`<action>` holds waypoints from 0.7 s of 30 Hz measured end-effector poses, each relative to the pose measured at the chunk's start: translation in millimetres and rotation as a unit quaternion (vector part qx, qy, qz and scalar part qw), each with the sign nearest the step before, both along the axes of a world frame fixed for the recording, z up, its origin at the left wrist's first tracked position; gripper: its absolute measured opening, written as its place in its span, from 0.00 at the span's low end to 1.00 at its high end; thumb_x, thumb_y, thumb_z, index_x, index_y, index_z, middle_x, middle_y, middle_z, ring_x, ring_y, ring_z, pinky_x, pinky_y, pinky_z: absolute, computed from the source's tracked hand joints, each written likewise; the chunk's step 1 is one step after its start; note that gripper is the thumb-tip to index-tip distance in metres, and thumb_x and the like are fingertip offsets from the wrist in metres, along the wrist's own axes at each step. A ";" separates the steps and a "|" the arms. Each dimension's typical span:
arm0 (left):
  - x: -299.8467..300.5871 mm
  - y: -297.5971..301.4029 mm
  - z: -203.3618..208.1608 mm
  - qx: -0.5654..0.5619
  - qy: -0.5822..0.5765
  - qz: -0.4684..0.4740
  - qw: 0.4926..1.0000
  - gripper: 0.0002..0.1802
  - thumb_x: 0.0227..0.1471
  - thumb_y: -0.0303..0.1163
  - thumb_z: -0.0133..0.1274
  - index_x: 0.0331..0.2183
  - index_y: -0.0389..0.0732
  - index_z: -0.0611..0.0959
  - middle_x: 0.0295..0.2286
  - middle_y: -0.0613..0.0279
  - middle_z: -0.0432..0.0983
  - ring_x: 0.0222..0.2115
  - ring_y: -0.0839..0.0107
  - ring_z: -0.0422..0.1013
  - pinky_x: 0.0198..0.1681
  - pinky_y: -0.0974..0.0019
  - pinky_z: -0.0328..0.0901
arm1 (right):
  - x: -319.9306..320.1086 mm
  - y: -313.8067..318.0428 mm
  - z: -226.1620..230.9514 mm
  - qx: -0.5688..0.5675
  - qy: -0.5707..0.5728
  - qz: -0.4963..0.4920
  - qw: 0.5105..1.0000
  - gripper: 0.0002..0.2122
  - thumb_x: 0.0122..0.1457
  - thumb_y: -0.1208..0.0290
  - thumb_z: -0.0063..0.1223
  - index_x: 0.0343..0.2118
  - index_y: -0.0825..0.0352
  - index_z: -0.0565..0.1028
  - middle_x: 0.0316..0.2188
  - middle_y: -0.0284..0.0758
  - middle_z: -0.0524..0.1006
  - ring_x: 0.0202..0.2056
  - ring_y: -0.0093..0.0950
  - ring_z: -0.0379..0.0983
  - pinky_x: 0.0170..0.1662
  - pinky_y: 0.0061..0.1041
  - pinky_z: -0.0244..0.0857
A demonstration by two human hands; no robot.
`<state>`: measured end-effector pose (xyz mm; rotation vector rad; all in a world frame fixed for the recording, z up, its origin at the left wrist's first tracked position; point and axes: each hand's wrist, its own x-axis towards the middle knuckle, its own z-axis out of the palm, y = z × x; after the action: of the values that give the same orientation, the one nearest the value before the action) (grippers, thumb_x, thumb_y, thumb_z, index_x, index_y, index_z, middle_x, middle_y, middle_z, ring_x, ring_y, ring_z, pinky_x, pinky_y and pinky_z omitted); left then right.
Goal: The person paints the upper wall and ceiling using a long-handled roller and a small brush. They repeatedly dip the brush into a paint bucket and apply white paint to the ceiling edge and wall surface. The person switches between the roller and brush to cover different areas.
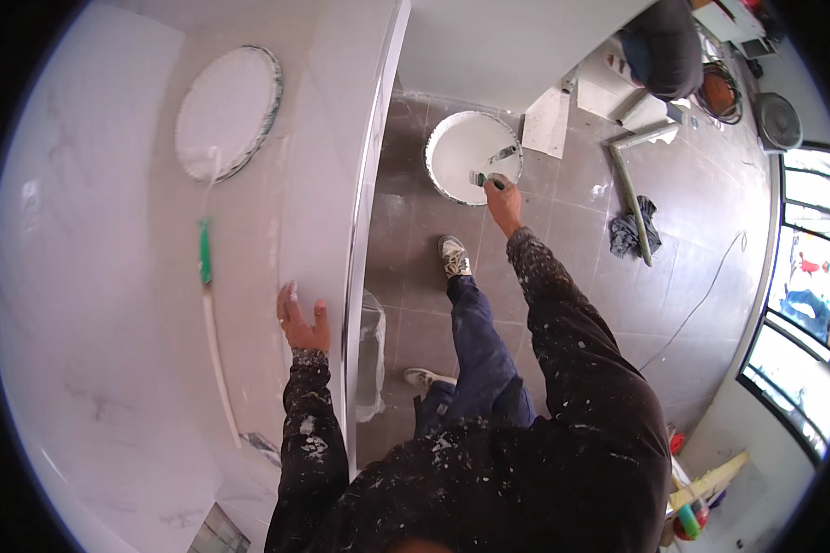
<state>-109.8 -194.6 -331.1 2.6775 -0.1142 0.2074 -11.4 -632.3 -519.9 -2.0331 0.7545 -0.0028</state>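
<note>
My right hand [502,205] is closed round a small flat-ended tool [478,178] held at the near rim of a round tub [431,147] on the floor. Whether the tool is a brush or a scraper is too small to tell. White, paint-like material [461,152] lies inside the tub, with a dark streaked piece or reflection [501,155] near its right side. To the left, my left hand [304,324] is open on or just above a pale ledge [318,212], fingers apart and whitened at the tips. Both dark sleeves are spattered white.
On the ledge are a round white-filled container [231,112] and a white stick with a green end [214,323]. A pale board [546,124], a long bar [629,198] and crumpled dark plastic [623,235] lie on the tiles. Part of another person [662,51] shows at upper right.
</note>
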 end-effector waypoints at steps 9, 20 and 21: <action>18.6 -19.2 -30.2 0.074 0.042 0.070 0.994 0.34 0.62 0.50 0.42 0.54 0.27 0.68 0.55 0.35 0.59 0.59 0.42 0.55 0.60 0.42 0.54 | 129.0 -15.1 -236.4 -0.027 0.095 0.011 0.995 0.19 0.52 0.59 0.54 0.44 0.66 0.80 0.35 0.51 0.80 0.40 0.49 0.77 0.45 0.37 0.69; 14.4 -15.9 -22.0 0.102 0.145 0.089 0.980 0.35 0.64 0.50 0.34 0.59 0.30 0.58 0.59 0.36 0.48 0.62 0.45 0.48 0.63 0.42 0.47 | 143.9 -9.4 -320.7 0.076 0.120 -0.106 0.984 0.17 0.53 0.61 0.57 0.41 0.68 0.80 0.29 0.42 0.81 0.33 0.37 0.77 0.40 0.31 0.68; 13.9 -15.4 -23.7 0.092 0.139 0.087 0.982 0.35 0.64 0.51 0.34 0.59 0.31 0.58 0.59 0.36 0.49 0.62 0.45 0.49 0.63 0.42 0.47 | 139.2 -11.6 -319.9 0.072 0.106 -0.108 0.986 0.16 0.53 0.62 0.57 0.39 0.68 0.80 0.26 0.39 0.80 0.29 0.34 0.76 0.37 0.30 0.68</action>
<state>-96.0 -210.0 -354.9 2.8696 0.1977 -0.1330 127.8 -643.9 -839.8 -1.8238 1.0743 0.1423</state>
